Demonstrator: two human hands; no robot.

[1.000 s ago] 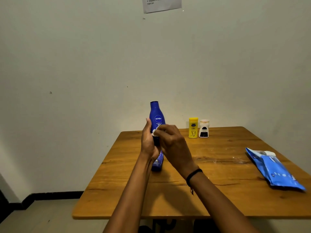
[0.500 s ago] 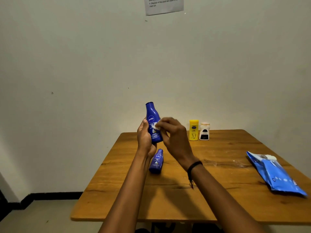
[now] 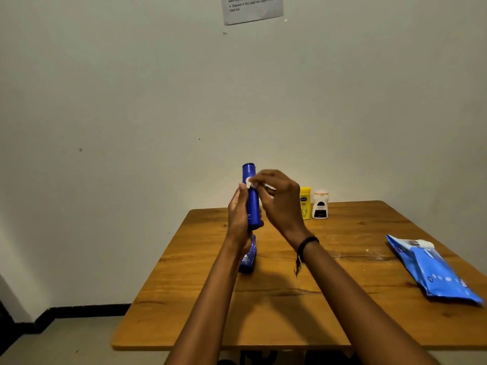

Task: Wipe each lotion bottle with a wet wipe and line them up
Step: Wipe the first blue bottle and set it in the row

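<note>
My left hand [image 3: 238, 214] grips a tall blue lotion bottle [image 3: 252, 204] upright above the wooden table [image 3: 303, 306], its narrow side turned toward me. My right hand [image 3: 279, 204] pinches a small white wet wipe [image 3: 249, 182] against the bottle's upper part. A smaller blue lotion bottle [image 3: 248, 255] lies on the table just below my left wrist. At the table's far edge a yellow bottle [image 3: 305, 203] and a white bottle [image 3: 320, 205] stand side by side, upright.
A blue pack of wet wipes [image 3: 432, 270] lies at the table's right side. The table stands against a plain wall with a printed sheet [image 3: 251, 7] taped high up. Floor shows to the left.
The tall blue bottle has been turned in my left hand, from label side facing me to its narrow side. My right hand with the wipe has moved up toward the bottle's neck.
</note>
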